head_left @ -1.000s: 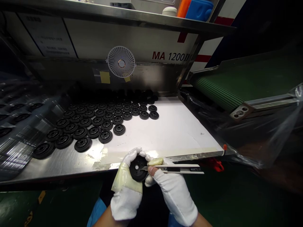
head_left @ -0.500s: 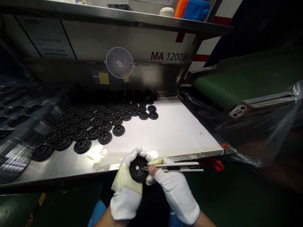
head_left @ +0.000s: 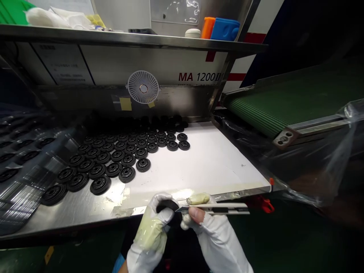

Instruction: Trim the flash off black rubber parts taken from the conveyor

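My left hand [head_left: 152,227], in a white glove with yellowish tape over it, is closed round a round black ribbed part [head_left: 167,206]. The part is tilted, and the thumb lies across its face, hiding some of it. In my right hand [head_left: 210,227], gloved in white with a bare thumb tip, a utility knife [head_left: 224,208] with a white handle lies level. Its blade points left and reaches the edge of the black part; whether it touches cannot be made out. Many similar black wheel-like discs [head_left: 127,174] stand in rows on the worktable beyond my hands.
White paper [head_left: 204,163] covers much of the metal worktable. Clear plastic trays [head_left: 28,193] holding black parts are at the left. A small fan [head_left: 143,87] hangs under the shelf [head_left: 170,42]. On the right is a green conveyor [head_left: 273,106] with plastic sheeting.
My left hand has tilted the black part from facing me to a slanted angle, its thumb now across the face. The knife blade has moved to the part's edge. The head view has tipped up slightly.
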A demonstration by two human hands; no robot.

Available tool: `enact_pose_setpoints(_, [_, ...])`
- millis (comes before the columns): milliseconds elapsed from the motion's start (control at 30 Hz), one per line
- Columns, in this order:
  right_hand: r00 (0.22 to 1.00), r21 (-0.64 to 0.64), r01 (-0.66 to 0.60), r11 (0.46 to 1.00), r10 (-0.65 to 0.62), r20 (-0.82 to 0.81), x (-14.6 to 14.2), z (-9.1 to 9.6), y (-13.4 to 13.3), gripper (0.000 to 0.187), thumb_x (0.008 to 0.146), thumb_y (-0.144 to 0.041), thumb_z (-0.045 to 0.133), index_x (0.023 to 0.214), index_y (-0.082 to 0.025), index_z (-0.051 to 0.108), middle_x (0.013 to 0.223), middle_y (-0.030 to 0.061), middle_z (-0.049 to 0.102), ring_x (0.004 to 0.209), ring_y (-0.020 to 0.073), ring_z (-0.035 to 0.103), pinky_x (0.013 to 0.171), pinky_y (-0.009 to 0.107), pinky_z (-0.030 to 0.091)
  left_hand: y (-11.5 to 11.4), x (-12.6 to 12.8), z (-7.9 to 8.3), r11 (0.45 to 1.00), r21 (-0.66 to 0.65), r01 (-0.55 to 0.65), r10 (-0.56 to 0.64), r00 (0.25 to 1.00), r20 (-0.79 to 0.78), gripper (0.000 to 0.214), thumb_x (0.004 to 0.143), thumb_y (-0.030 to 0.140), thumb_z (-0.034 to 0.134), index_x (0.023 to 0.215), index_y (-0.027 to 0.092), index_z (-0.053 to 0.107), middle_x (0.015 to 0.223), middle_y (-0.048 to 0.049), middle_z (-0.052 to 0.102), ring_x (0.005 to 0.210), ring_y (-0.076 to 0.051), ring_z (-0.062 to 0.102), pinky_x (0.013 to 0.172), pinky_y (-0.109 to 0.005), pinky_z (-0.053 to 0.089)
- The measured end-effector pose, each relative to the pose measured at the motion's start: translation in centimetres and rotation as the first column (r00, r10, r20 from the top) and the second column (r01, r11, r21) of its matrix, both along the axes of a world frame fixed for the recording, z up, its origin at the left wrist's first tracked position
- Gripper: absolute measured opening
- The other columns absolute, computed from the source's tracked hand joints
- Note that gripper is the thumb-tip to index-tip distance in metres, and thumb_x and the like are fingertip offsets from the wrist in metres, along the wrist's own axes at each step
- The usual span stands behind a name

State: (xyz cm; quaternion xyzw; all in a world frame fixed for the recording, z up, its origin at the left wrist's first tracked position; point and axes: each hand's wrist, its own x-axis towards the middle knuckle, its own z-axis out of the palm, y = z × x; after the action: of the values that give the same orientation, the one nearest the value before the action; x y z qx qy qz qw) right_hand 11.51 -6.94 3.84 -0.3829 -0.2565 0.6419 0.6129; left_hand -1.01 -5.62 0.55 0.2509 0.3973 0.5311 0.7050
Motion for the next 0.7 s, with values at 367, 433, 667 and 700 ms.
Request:
enact_pose_setpoints(367, [0.970,-0.032,0.115,0.993,-0.105,0.220,-0.2,-0.3,-0.3,0.021,0.068,-0.031,0.071,0.062,-0.019,0.055,0.052,-0.0050,0.050,0.046,0.0079,0.042,0.044,0.021,0.038,0.5,0.8,-0.5,0.998,0.067,0.003,0.002,0.997,-0.072,0.016,0.059,0.007,0.067,0.070,0.018,0.061,0.071,-0.0014,0.066,0.067,-0.015,0.059,0.065,-0.027,0.045])
enact_pose_setpoints(433, [0.949,-0.028,0.123,0.992,-0.109,0.296,0.0,-0.6,-0.3,0.018,0.065,-0.031,0.074,0.065,-0.020,0.059,0.053,-0.0034,0.054,0.045,0.0099,0.045,0.043,0.023,0.039,0.4,0.8,-0.2,0.997,0.067,-0.033,0.036,0.998,-0.048,0.014,0.061,0.006,0.064,0.068,0.018,0.061,0.071,-0.0007,0.067,0.066,-0.014,0.060,0.064,-0.026,0.046])
enact_pose_setpoints(667, [0.920,-0.026,0.139,0.990,-0.119,0.372,0.2,-1.9,-0.3,0.026,0.058,-0.038,0.078,0.065,-0.019,0.062,0.051,0.0000,0.061,0.039,0.0119,0.050,0.042,0.027,0.044,0.4,1.1,-0.1,0.998,0.052,-0.040,0.042,0.999,-0.035,0.023,0.056,0.000,0.063,0.069,0.018,0.062,0.069,0.0002,0.067,0.066,-0.014,0.061,0.063,-0.024,0.045])
enact_pose_setpoints(700, [0.919,-0.018,0.150,0.988,-0.133,0.372,0.1,-2.0,-0.3,0.029,0.057,-0.041,0.078,0.066,-0.018,0.061,0.052,0.0004,0.061,0.039,0.0119,0.051,0.042,0.027,0.045,0.3,1.1,0.0,0.998,0.053,-0.038,0.040,0.999,-0.030,0.023,0.056,-0.001,0.062,0.069,0.018,0.062,0.068,0.0002,0.067,0.066,-0.014,0.061,0.062,-0.024,0.045])
